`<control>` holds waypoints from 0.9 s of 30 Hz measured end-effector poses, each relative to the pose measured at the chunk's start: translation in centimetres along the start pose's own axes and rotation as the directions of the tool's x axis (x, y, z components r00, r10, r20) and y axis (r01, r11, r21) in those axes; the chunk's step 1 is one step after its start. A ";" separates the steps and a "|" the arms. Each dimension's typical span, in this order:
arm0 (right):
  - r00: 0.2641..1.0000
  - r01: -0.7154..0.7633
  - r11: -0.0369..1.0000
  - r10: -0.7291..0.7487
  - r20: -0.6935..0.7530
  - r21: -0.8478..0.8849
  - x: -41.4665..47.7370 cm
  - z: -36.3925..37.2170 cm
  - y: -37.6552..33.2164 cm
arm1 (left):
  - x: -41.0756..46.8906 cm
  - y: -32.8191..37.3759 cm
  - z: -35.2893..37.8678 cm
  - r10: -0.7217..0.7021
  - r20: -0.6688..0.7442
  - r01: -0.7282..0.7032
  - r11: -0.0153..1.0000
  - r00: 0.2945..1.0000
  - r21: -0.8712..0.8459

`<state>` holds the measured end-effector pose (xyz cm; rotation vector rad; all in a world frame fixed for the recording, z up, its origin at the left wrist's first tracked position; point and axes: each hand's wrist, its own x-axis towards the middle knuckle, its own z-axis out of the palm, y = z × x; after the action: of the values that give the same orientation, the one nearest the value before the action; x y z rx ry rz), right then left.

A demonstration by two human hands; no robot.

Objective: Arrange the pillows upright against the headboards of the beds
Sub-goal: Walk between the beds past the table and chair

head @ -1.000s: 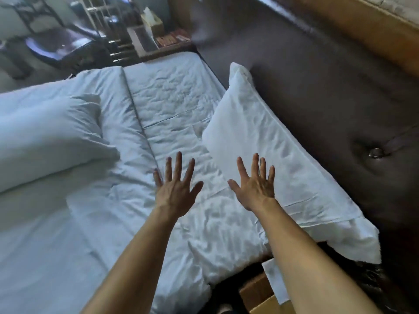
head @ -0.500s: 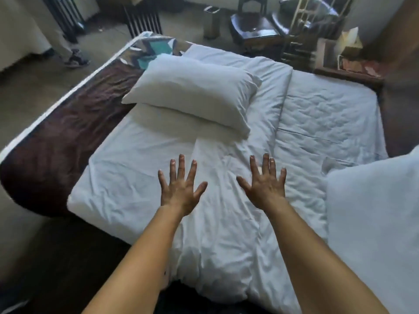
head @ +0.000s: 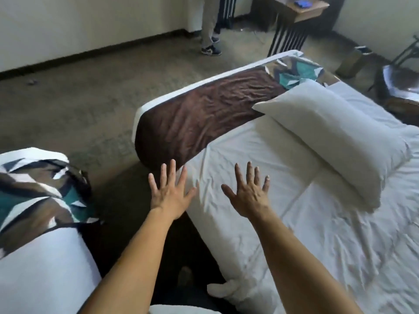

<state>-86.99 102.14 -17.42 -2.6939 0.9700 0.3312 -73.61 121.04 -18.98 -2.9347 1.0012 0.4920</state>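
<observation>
A white pillow [head: 335,132] lies flat across the middle of the right bed [head: 317,234], near its brown runner [head: 204,116] at the foot end. My left hand [head: 169,191] is stretched out with fingers spread, over the bed's near edge and the gap between the beds. My right hand [head: 249,196] is spread the same way above the white sheet, to the left of the pillow and apart from it. Both hands hold nothing. No headboard is in view.
A second bed [head: 40,257] with a patterned runner stands at the lower left, with a narrow dark gap between the beds. Carpeted floor [head: 90,91] lies beyond. A person's legs [head: 209,30] stand at the back, by a wooden desk [head: 301,10]. A chair [head: 401,80] is at far right.
My view has swung left, away from the headboard and the pillow leaning on it, toward the foot of the bed and the second bed. Both hands stay spread and empty.
</observation>
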 end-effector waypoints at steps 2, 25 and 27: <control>0.998 0.063 0.998 -0.062 0.030 -0.029 2.1 0.2 -4.5 | 0.3 -3.9 -0.7 -0.078 -0.006 0.078 0.997 0.997 -0.022; 0.861 0.505 0.846 -0.482 0.161 -0.169 19.4 1.1 -35.9 | 8.1 -29.5 -4.8 -0.511 -0.092 0.497 0.856 0.855 -0.142; 0.855 0.515 0.842 -0.491 0.167 -0.160 22.1 0.9 -38.3 | 10.6 -31.5 -5.4 -0.537 -0.079 0.521 0.839 0.840 -0.157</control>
<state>-45.68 117.85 -18.54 -2.9340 0.1711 0.4902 -45.34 139.32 -20.08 -3.1889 0.1179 0.3679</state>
